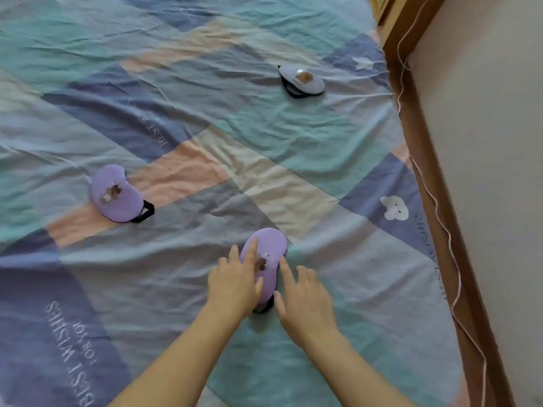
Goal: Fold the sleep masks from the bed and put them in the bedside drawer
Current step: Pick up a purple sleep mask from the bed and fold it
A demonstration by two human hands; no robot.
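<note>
**Three masks on the bed, and the fold could slip**

Far over on the left, a purple mask lies flat on the patchwork bedspread, its black strap poking out at the near right end. Nobody is touching it.

Nearer, in the middle, the left hand rests on a second purple mask, fingers spread wide and flat, the forefinger pressing down along its left side. Nothing is gripped. The right hand sits just beside the mask's right edge, also spread open, its forefinger touching or nearly touching the fabric; I cannot tell which. A bit of dark strap shows under the near end, between the two wrists.

Far right, a pale mask lies near the wooden bed frame, well apart from both hands.

The drawer is not in view.

The risk, as I see it: padded fabric like this tends to spring back open if the fold is let go too soon. The strap underneath could bunch up in the fold. The wrinkled cover may drag along with the mask.
</note>
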